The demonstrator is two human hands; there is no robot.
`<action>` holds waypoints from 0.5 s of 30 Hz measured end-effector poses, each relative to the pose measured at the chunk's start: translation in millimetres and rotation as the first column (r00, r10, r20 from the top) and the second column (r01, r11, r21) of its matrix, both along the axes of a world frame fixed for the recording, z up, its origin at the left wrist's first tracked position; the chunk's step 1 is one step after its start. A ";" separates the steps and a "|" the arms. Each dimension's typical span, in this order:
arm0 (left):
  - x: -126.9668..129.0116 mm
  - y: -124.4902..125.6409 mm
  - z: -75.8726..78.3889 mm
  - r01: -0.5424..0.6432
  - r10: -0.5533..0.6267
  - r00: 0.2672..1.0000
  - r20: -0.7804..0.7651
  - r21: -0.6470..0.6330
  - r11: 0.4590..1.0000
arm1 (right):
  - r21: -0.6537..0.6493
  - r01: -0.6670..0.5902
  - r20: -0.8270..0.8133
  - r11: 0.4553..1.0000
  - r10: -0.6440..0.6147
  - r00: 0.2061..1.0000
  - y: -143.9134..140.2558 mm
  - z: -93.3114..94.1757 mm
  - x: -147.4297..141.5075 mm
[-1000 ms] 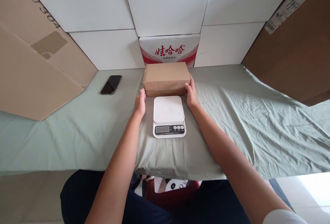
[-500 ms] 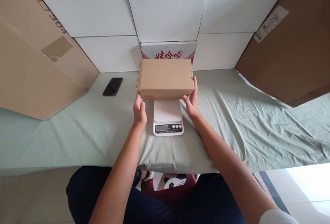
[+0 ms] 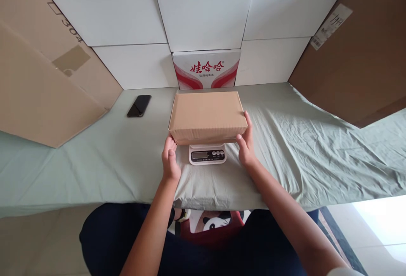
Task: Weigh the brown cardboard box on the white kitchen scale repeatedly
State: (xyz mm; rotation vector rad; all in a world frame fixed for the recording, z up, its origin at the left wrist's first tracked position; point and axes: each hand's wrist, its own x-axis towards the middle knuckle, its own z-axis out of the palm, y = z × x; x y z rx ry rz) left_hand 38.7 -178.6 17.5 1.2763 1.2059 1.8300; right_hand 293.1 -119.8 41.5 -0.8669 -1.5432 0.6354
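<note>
**benchwatcher:** So what's lying around on that bench [image 3: 95, 170] with the pale green wrinkled sheet over it?

**cardboard_fan:** A black slab of a smartphone [image 3: 138, 106] lies flat, well off to the left near the back. Big tan cardboard sheets [image 3: 47, 77] lean in on the left, a darker brown cardboard sheet with a white label [image 3: 358, 64] leans on the right, and white panels [image 3: 203, 9] make the back wall. A white carton with red lettering and red swooshes [image 3: 206, 69] stands against that wall, just behind the main stuff.

**benchwatcher:** And the main stuff?

**cardboard_fan:** A plain brown rectangular cardboard box [image 3: 207, 116], closed, sits level over a small white digital kitchen scale [image 3: 207, 154]. The box hides the whole weighing plate; only the front strip with the display and buttons peeks out. Can't tell if the box is resting its weight on the scale or is just above it.

**benchwatcher:** Hands?

**cardboard_fan:** Both arms reach forward, bare. The person's left hand [image 3: 170, 159] is at the box's near left corner, fingers curled up against it. The right hand [image 3: 245, 144] is at the near right corner, fingers running up the side, thumb on the front face. So the grip is clamped on the box from both ends.
</note>
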 end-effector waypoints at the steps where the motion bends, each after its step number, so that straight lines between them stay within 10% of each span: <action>1: 0.0 1.1 0.1 0.002 -0.002 1.000 0.003 -0.006 1.000 | 0.000 0.021 0.020 1.000 -0.021 1.000 -1.3 3.9 1.3; 15: -2.2 4.5 -2.8 -0.022 0.023 0.999 0.024 -0.018 1.000 | -0.172 -0.018 -0.055 0.985 0.008 0.998 -1.5 33.4 7.3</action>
